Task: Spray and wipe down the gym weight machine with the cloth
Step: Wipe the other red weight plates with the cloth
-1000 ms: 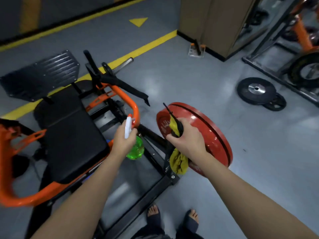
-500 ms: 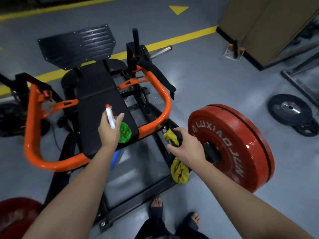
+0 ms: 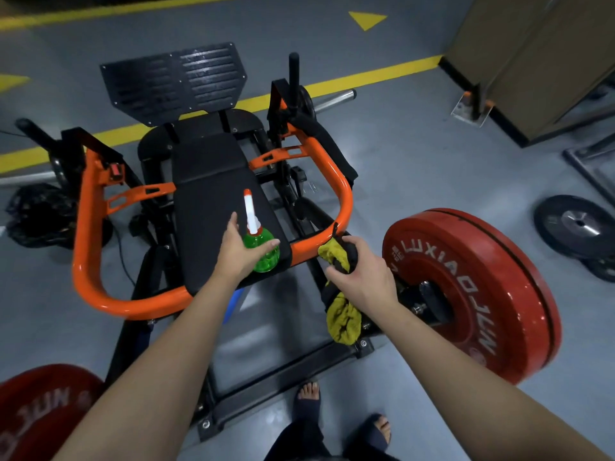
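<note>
Head cam: left hand [image 3: 241,252] on bottle [image 3: 263,252] at near edge of pad [image 3: 213,181], nozzle pointing away along the pad. Fingers splayed nearly straight, thumb across the body, no real grip. Right hand [image 3: 361,272] clenched round cloth [image 3: 341,319] on bar [image 3: 327,294], right of pad, beside corner of frame [image 3: 346,201]. Next wipe probably follows the bar.

Black plates [image 3: 579,224] lie on the floor [image 3: 432,168] at three o'clock, a brown cabinet [image 3: 532,61] at one, a black bag [image 3: 36,214] at nine.

Spray bottle [image 3: 263,252] on seat pad [image 3: 209,194], cloth [image 3: 342,322] to its right
</note>
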A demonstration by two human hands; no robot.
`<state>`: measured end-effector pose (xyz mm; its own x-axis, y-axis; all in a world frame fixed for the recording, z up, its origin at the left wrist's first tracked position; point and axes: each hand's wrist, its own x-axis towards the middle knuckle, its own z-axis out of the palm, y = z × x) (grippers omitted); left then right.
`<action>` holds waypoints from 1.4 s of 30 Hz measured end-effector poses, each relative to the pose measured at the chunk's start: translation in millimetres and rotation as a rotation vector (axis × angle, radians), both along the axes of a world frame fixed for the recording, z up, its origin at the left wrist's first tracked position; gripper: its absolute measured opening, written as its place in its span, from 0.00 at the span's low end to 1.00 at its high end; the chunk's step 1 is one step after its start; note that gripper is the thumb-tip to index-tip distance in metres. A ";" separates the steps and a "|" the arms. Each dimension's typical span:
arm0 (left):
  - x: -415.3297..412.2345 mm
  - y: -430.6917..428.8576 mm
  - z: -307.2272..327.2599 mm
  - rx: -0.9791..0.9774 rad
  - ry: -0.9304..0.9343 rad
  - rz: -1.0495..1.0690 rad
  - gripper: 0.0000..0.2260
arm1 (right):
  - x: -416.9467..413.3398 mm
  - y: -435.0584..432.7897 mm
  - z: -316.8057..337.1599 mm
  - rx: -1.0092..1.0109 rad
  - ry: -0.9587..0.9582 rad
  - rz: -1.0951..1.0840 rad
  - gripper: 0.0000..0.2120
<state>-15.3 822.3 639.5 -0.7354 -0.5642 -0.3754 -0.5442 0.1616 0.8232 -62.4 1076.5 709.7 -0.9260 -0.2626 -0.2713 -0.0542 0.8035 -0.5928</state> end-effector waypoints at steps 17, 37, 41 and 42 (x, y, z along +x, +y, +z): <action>-35.4 188.0 71.6 -0.398 0.554 -0.084 0.18 | -14.4 101.8 33.3 -0.091 0.114 -0.327 0.24; -112.3 401.2 66.7 -0.323 0.288 -0.490 0.12 | -53.9 321.3 9.2 -0.007 0.258 -0.271 0.31; -123.3 416.9 58.0 -0.475 0.290 -0.455 0.11 | -58.2 332.9 -12.4 0.149 0.553 -0.194 0.28; -129.0 416.9 58.0 -0.531 0.319 -0.468 0.11 | -55.7 335.2 -15.9 0.165 0.615 -0.153 0.26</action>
<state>-144.3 1239.2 697.5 -0.9685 -0.2132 0.1286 -0.0716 0.7332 0.6763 -118.1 1411.6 693.8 -0.9486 -0.1156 0.2947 -0.2218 0.9069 -0.3581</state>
